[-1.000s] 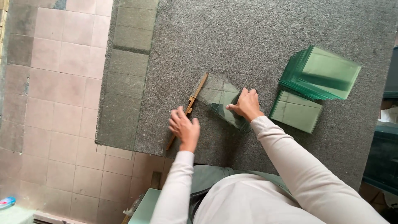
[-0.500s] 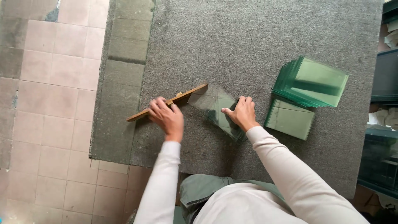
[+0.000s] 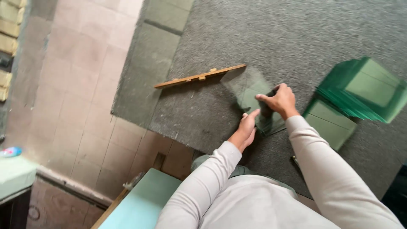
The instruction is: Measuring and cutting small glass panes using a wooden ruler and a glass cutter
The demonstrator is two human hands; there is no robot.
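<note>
Since half a second ago the left hand (image 3: 245, 129) has let go of the wooden ruler (image 3: 200, 76), fingers loose beside the glass pane (image 3: 250, 95); right hand (image 3: 277, 101) presses the pane on the grey carpet (image 3: 296, 38), glass stacks (image 3: 360, 89) beyond

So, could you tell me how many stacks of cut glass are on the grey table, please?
2. A tall fanned stack sits at the right edge, and a lower stack lies just in front of it. A single loose pane under the hands is separate; more may lie out of frame.
</note>
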